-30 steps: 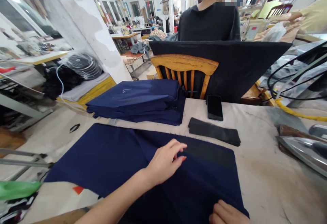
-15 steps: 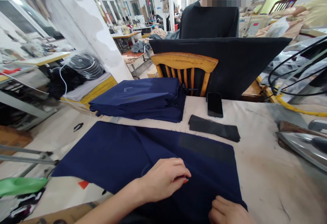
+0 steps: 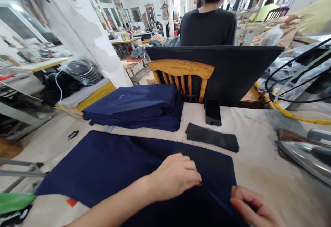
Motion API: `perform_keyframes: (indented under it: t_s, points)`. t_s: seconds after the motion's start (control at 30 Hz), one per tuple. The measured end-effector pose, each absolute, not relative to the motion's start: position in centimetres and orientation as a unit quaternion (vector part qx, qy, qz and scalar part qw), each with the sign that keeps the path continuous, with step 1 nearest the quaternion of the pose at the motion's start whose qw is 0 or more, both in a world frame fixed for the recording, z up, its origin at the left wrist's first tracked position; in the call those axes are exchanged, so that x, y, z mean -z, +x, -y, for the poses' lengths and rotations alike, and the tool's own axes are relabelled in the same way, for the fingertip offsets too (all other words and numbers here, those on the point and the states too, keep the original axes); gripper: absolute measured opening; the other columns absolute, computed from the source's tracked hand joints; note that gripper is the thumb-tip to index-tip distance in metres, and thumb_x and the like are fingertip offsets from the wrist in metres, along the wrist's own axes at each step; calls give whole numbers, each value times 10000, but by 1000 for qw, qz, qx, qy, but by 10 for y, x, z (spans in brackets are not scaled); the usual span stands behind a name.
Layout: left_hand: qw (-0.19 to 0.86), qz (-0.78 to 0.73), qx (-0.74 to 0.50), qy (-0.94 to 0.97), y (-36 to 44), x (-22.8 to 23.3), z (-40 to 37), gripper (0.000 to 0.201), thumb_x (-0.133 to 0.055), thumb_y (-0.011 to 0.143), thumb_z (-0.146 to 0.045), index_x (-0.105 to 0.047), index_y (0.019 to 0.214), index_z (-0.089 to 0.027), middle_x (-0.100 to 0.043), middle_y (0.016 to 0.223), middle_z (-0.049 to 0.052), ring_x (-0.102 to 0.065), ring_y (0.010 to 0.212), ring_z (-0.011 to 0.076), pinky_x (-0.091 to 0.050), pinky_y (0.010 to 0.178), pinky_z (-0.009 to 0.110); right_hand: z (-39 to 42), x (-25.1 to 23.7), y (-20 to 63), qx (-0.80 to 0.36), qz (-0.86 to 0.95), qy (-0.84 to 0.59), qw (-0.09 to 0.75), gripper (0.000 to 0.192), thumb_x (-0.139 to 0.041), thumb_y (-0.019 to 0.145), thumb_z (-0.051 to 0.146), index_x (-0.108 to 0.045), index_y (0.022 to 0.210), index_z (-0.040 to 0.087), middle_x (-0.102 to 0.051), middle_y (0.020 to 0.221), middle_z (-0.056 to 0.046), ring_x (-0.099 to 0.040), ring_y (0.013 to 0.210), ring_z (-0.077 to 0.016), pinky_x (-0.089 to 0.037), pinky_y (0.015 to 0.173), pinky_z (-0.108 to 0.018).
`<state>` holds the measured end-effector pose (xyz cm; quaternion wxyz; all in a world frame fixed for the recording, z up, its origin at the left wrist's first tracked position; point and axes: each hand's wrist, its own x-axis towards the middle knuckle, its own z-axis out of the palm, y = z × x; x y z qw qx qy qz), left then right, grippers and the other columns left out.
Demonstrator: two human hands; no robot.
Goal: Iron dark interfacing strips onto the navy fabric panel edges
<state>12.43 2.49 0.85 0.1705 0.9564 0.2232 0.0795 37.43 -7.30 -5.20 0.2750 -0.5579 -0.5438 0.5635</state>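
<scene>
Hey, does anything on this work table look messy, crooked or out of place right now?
Nothing much. The phone lies flat by the black strips, the navy stack is fairly tidy. Only the table cover looks stained and scuffed.

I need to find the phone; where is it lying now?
In the head view the phone lies face up at the table's far edge, just right of the wooden chair and behind the black fabric strips.

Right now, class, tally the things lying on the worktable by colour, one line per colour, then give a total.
Navy blue: 2, the spread fabric panel under both hands and the folded fabric stack.
Black: 2, the phone and the strip pile.
Silver: 1, the iron.
Total: 5
</scene>
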Motion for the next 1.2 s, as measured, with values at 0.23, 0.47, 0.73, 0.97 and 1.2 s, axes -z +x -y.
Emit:
perform_keyframes:
  t_s: [0.23,0.47,0.73,0.97,1.2]
  points:
    - [141,-267,-91,949,186,25,-101,167,-534,929,-312,-663,912,-208,-632,899,0,-578,849,153,-409,747,264,28,84,433,-395,465,-692,387,465,-490,794,627,-527,610,202,-456,573,11,-404,536,-123,-340,481,-232]
    - [155,-339,-43,927,270,42,-126,198,-584,858,-345,-641,954,-181,-626,987,48,-616,917,237,-499,708,310,-7,94,448,-311,507,-710,376,416,-500,796,592,-586,678,203,-489,567,16,-459,539,-134,-377,484,-232]
    - [199,-381,-24,903,284,48,-139,230,-463,835,-186,-690,866,-170,-663,919,83,-640,839,242,-515,723,344,-9,93,433,-236,590,-676,373,333,-480,859,503,-642,978,238,-619,894,-35,-575,719,-159,-454,640,-259]
    - [276,-373,-88,882,279,50,-141,178,-501,796,-176,-679,789,-176,-662,874,59,-629,835,223,-498,756,325,-13,99,422,-28,725,-646,237,344,-398,929,396,-584,1172,238,-600,875,-43,-601,790,-184,-476,665,-309]
    - [422,-361,-247,794,218,17,-151,228,-264,899,-177,-488,933,-149,-632,976,90,-618,877,150,-491,766,266,-15,100,418,-36,713,-667,212,369,-380,927,407,-613,1148,226,-624,895,-53,-611,826,-207,-500,696,-339]
